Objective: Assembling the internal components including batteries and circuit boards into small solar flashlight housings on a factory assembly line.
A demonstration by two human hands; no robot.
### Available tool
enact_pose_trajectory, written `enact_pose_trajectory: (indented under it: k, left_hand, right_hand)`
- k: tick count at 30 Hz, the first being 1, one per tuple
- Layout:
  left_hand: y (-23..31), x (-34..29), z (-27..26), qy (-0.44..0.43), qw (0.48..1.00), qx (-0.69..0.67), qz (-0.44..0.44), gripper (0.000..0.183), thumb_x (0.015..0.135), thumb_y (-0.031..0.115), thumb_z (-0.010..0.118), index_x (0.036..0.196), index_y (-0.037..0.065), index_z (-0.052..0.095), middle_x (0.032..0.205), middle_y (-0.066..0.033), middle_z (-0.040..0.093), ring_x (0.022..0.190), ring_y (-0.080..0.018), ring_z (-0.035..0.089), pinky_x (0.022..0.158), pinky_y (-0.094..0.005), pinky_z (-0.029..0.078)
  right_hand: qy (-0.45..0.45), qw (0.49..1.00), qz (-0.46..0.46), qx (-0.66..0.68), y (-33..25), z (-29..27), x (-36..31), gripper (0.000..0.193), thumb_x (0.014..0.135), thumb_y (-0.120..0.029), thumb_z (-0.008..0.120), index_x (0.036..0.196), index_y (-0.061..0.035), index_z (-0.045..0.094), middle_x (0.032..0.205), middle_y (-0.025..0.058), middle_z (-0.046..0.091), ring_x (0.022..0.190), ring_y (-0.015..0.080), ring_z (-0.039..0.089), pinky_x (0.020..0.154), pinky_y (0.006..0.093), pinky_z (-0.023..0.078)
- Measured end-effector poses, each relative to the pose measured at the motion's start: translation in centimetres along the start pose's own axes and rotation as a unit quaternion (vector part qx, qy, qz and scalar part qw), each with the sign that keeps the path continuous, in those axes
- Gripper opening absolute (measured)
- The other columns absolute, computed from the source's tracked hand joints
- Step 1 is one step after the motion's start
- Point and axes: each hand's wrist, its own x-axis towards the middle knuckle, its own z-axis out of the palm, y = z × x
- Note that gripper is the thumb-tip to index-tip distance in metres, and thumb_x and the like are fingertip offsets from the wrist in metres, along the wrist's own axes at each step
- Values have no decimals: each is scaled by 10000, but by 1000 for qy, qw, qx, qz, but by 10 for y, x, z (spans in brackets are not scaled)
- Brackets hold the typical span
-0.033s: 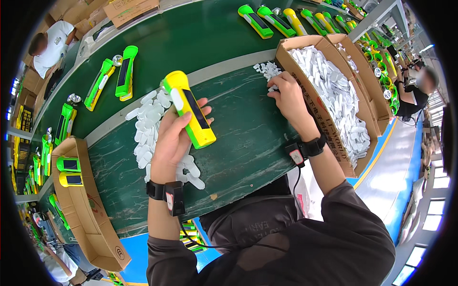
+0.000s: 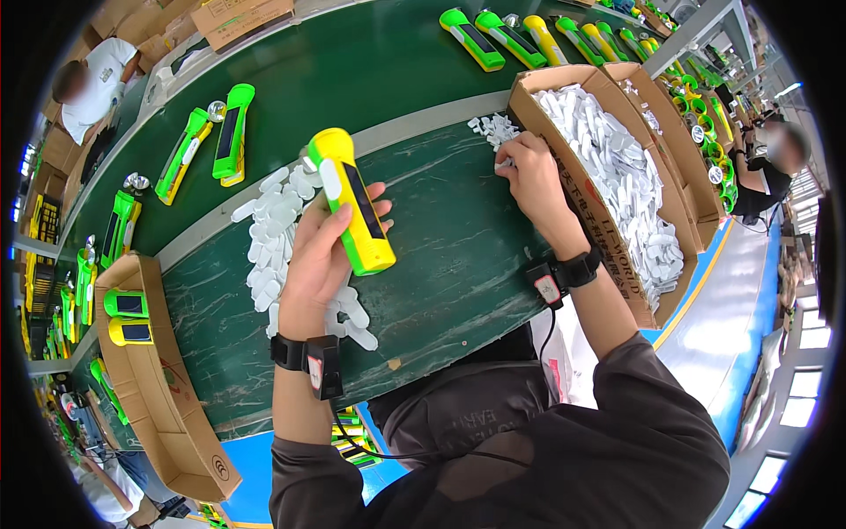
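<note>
Closest, black bands (image 2: 286, 353) around both wrists, just below dark sleeves (image 2: 313, 476). Then the left hand (image 2: 319, 247), curled around the lower half of a torch (image 2: 352, 207), thumb on the near side and fingertips peeking out on the other. A bright torch, mostly yellow, with a fat round yellow head, a long black window down the front, a smooth white oval on the left side and a green stripe lower down. Held up over the green worktop (image 2: 441, 282), leaning, head toward the top left. Under and beside it, a messy heap of flat white pieces (image 2: 273, 234). A little farther off, the right hand (image 2: 533, 181), fingers bent and tips nearly together; hard to tell about any bit caught there. Right by those tips, a small pile of tiny white bits (image 2: 493, 130). Next to that, a brown box (image 2: 586, 207) full of white pieces. Farther still, a darker green strip (image 2: 352, 53) with more green and yellow torches (image 2: 476, 40) in a row.
</note>
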Motion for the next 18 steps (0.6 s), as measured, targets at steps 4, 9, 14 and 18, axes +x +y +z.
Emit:
enact_pose_trajectory:
  k: [4,9,14,18]
  left_hand:
    - [-4,4,-16,8,999,30,26,549,877,160,631,1334,14,363,1052,-98,545,911,-197,588,797,-366,544]
    - [-10,4,-4,37,992,106,50,722,833,98,645,1415,0,230,1119,-136,499,994,-234,580,808,-407,556]
    - [-20,6,-4,28,982,157,105,837,790,-8,664,1437,3,133,1172,-168,465,1059,-275,611,794,-386,563]
    - [-26,7,-6,65,952,252,161,885,751,-23,688,1438,-14,130,1241,-174,424,1014,-249,620,799,-338,546]
  right_hand:
    - [64,995,-69,41,-2,5,7,174,690,31,703,834,-28,627,881,146,570,839,350,572,753,405,476]
    - [-51,914,165,367,-42,-11,13,77,875,-15,607,948,9,600,915,121,656,834,156,633,666,275,515]
    - [-141,737,187,634,-87,-5,25,151,918,-71,597,1023,37,580,950,121,654,861,161,631,729,286,546]
    - [-136,744,173,631,-116,11,31,158,910,-68,611,1020,43,587,947,130,664,867,164,633,769,288,543]
